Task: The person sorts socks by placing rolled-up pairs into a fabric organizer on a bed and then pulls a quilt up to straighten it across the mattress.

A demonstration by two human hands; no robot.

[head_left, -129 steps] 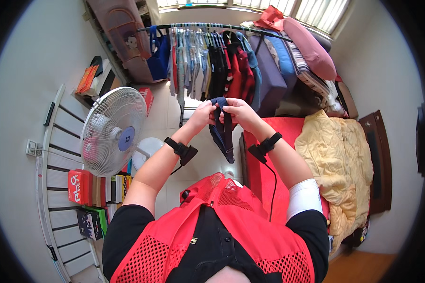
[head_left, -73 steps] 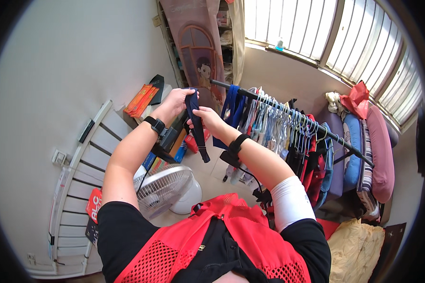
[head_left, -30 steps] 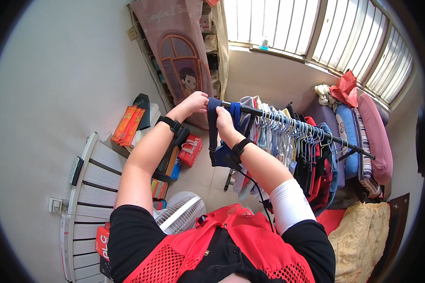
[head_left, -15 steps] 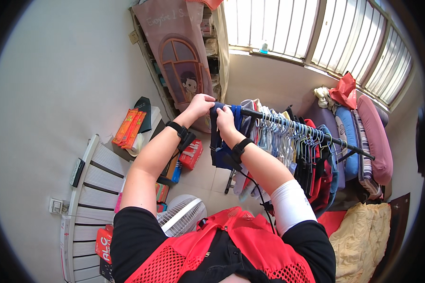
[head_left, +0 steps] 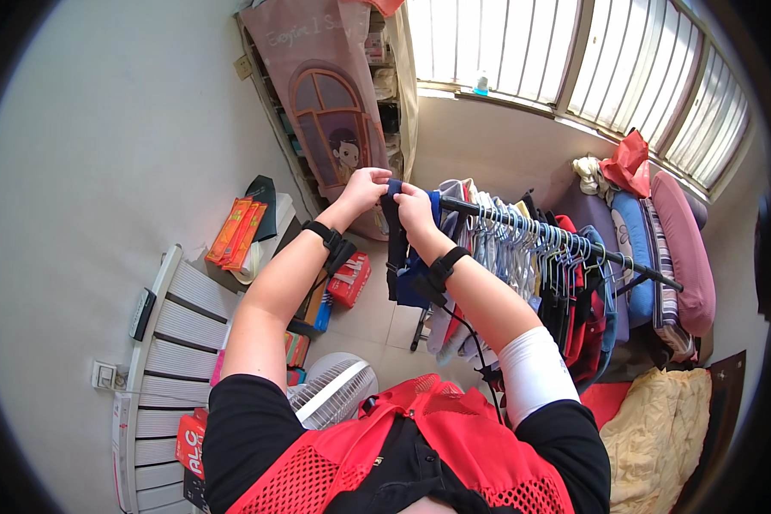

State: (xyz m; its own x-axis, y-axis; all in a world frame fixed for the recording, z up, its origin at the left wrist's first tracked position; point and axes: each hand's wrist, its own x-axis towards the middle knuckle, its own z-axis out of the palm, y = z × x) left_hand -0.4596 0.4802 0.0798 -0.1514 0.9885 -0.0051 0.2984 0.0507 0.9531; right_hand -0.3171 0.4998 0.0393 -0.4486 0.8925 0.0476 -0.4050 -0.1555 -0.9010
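Note:
A navy and bright blue cloth item (head_left: 413, 287) hangs over the left end of the black clothes rail (head_left: 531, 224). It has strap-like parts, and its exact kind does not show. My left hand (head_left: 368, 191) pinches its upper left edge, fingertips together at the top. Close by on the right, my right hand (head_left: 415, 211) grips the same cloth with the thumb toward the left hand. Both arms reach forward, with black bands on the wrists. Beside the cloth, many shirts and trousers (head_left: 497, 257) hang on thin hangers along the rail.
Left of me stand a white fan (head_left: 338, 390), a red box (head_left: 349, 280) and a slatted white radiator (head_left: 167, 377). Ahead is a shelf with a pink printed cover (head_left: 325, 94). Cushions (head_left: 684, 257) and a cream quilt (head_left: 655, 428) lie at the right.
My hands have shifted slightly on the cloth, the right one a little to the right. A narrow band of cloth now shows between them. The lower cloth has swung slightly.

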